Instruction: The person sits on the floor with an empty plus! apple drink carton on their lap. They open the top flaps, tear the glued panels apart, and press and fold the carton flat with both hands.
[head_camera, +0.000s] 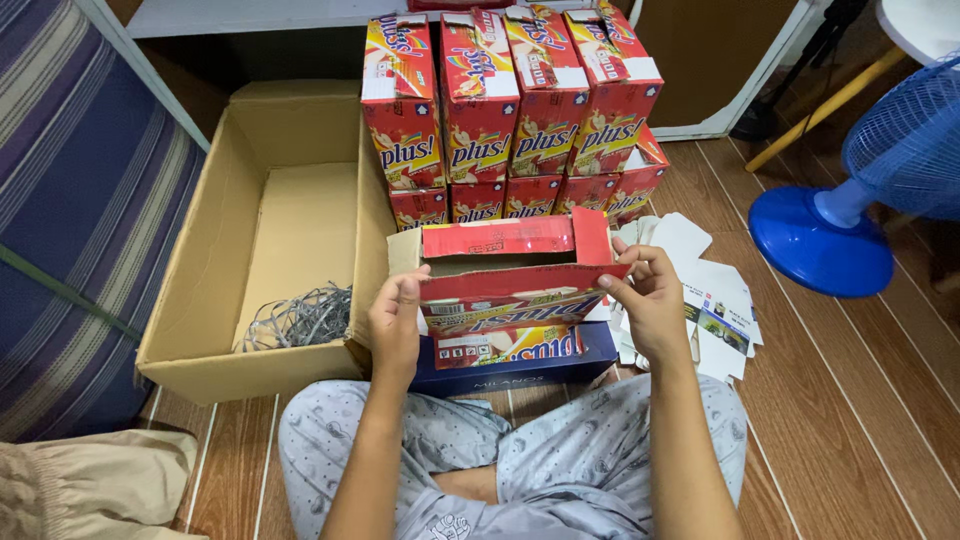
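While both hands grip it, red carton (505, 290) (top flaps open), left hand (395, 325), right hand (650, 300)

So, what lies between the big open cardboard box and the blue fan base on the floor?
In the head view, between the cardboard box and the fan base lie the red carton that both hands hold, and flat white cartons.

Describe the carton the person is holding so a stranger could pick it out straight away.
Start at the stack of red cartons against the white shelf and come toward the seated person. The red carton sits between the left hand and right hand, above a dark blue box. Unlike the stacked ones, it is open-topped and held up.
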